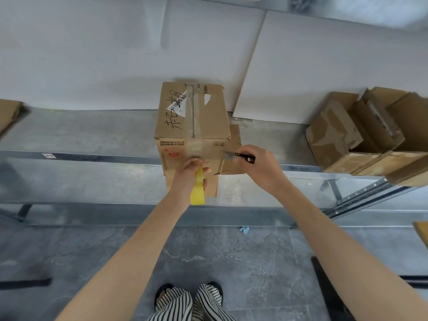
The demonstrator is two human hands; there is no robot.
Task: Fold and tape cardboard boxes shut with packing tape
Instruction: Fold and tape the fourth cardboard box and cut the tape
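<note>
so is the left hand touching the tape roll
Touching. The head view shows the left hand with its fingers curled round the tape roll, holding it up in front of the box.

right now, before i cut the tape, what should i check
1. Left hand grips roll: ok.
2. Right hand holds cutter, tip at the box front: ok.
3. Hands apart, left one off the cutter's tip: ok.
4. Tape strip runs along the top seam: ok.
5. Tape taut from roll to box: cannot tell, blurred.
</note>
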